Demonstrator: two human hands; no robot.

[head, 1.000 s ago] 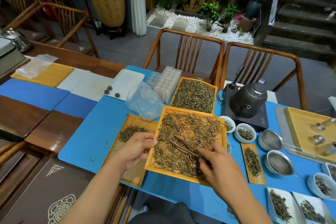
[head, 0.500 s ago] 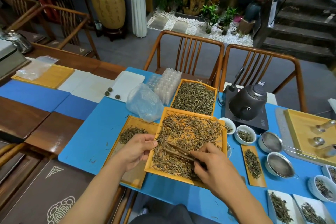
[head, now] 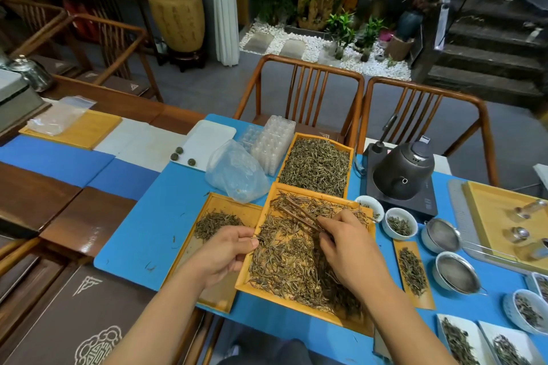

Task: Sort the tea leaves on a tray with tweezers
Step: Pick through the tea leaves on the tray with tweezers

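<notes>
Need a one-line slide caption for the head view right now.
Right hand works wooden tweezers through tea leaves while left hand steadies the tray.

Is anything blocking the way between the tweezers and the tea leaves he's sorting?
Nothing visible does. The right hand holds the tweezers low over the loose tea leaves in the middle tray, with open air between; the left hand stays at the tray's left edge.

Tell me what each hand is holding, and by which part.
The right hand grips the tweezers at their near end. The left hand holds the tray by its left rim.
</notes>
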